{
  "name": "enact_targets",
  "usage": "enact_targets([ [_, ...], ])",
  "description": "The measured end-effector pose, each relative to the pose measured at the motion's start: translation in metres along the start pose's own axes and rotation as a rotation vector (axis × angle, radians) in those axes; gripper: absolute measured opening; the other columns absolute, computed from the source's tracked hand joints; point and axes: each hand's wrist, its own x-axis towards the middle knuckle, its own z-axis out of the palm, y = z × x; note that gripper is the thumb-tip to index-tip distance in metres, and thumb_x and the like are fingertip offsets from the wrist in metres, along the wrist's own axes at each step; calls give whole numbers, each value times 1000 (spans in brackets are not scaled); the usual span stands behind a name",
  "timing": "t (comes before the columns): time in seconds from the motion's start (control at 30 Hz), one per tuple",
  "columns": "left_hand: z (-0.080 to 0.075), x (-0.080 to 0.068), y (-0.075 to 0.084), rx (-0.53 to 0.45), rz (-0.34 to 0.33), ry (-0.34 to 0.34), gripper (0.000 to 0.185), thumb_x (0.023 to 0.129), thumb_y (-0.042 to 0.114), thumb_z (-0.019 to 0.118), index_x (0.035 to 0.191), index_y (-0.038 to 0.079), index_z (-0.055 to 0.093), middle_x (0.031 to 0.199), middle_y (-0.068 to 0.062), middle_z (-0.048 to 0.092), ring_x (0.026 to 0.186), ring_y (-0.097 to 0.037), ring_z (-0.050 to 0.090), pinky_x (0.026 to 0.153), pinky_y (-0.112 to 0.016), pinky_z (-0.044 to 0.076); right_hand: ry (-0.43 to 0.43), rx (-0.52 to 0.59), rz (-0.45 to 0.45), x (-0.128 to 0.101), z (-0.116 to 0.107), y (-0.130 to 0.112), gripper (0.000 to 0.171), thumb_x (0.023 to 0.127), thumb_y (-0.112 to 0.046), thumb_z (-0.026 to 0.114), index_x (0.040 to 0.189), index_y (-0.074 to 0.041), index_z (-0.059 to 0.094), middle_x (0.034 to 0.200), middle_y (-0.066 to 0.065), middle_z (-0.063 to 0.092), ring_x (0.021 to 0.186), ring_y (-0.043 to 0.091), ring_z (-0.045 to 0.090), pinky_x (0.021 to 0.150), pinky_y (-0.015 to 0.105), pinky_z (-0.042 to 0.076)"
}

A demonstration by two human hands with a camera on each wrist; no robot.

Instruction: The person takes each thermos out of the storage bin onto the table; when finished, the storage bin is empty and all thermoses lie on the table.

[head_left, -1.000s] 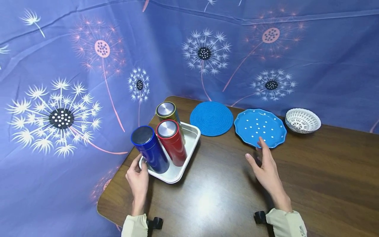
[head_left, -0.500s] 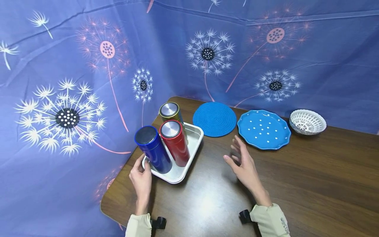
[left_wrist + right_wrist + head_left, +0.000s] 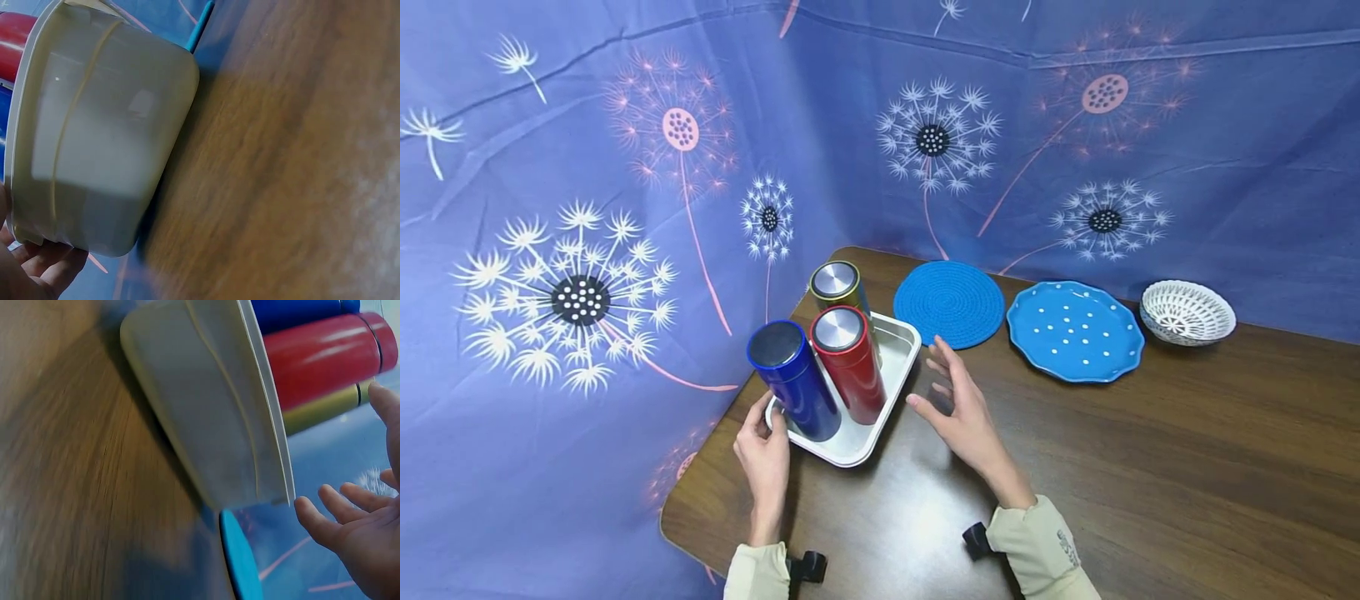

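A deep white plastic bin stands at the table's left side, holding three upright flasks: blue, red and gold-rimmed with a metallic lid top. My left hand grips the bin's near-left rim; in the left wrist view its fingers curl under the rim, by the bin's wall. Just off the bin's right rim, my right hand hovers with fingers spread and nothing in it. Its fingertips come close to the bin's far corner in the right wrist view.
Behind the bin lies a round blue woven placemat. To its right are a blue polka-dot plate with a wavy rim and a white openwork bowl. A blue dandelion-print cloth hangs along the wooden table's back and left.
My right hand has moved left from beside the polka-dot plate to beside the bin's right rim. The left hand stays on the rim. The head view has shifted slightly.
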Motion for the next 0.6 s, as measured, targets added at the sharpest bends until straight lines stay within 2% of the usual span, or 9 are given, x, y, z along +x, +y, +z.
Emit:
enact_targets([
  [0.27, -3, -3, 36, -24, 9, -34, 29, 84, -16, 52, 108, -12, 68, 94, -26, 70, 65, 1, 54, 52, -8, 39, -44, 67, 3, 11, 18, -8, 90, 84, -19, 78, 155, -15, 23, 150, 16, 38, 134, 31, 45, 101, 51, 45],
  [0.47, -5, -4, 40, -34, 6, -36, 30, 83, -18, 52, 108, -11, 68, 95, -25, 71, 69, -7, 59, 55, -9, 43, -63, 107, -21, 18, 33, -11, 90, 83, -17, 78, 155, -16, 23, 151, 17, 39, 135, 32, 45, 103, 51, 43],
  [0.6, -7, -5, 39, -45, -1, -33, 31, 84, -17, 52, 110, -11, 68, 96, -26, 70, 71, -9, 61, 57, -9, 45, -60, 145, -38, 23, 42, -15, 91, 82, -14, 79, 154, -12, 24, 149, 20, 40, 134, 34, 44, 104, 54, 42],
])
